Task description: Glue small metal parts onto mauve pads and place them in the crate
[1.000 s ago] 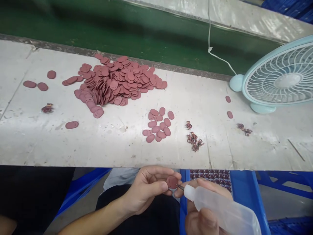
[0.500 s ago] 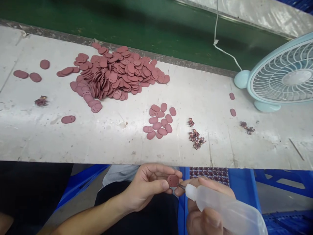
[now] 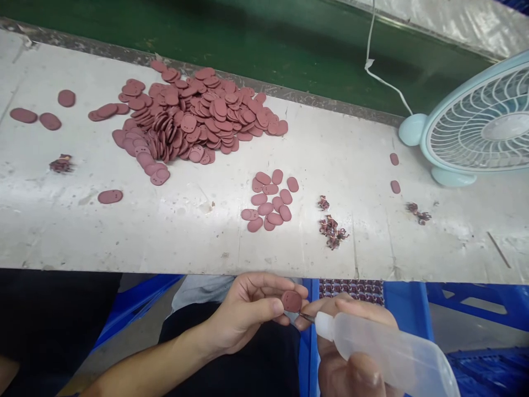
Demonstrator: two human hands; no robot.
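White scuffed worktop [image 3: 198,231] runs across the view, green belt behind it, blue crates below the near edge. Below that edge, at lap level, sits a small reddish-brown oval piece [image 3: 291,300], flat, matte, rubbery-looking, rounded ends. Its broad face is turned up toward the camera, long axis roughly left to right. Left hand [image 3: 248,314] pinches it: thumb tip on the near-left edge, fingers [image 3: 268,281] curled over the far edge, closed only as far as the piece's width. Right hand [image 3: 351,358] is wrapped around a translucent plastic squeeze bottle [image 3: 388,355], soft-walled, cylindrical, lying nearly horizontal with its long axis running from lower right to upper left. Its thin metal needle tip [image 3: 306,317] points left at the oval's lower right edge, touching or just beside it; cannot tell which. Right fingers are clenched on the bottle body, thumb on top.

Out on the worktop, straight ahead of the hands, a small cluster [image 3: 270,201] of the same ovals lies flat in loose rows. Just right of it are little tangles of dark trimmed scraps [image 3: 331,230]. Far left, a big heaped pile [image 3: 194,118] of the ovals, many showing small holes, with a few strays around it. Pale blue plastic desk fan [image 3: 475,129] stands at the right, round grille, white cord [image 3: 374,63] trailing up across the belt.
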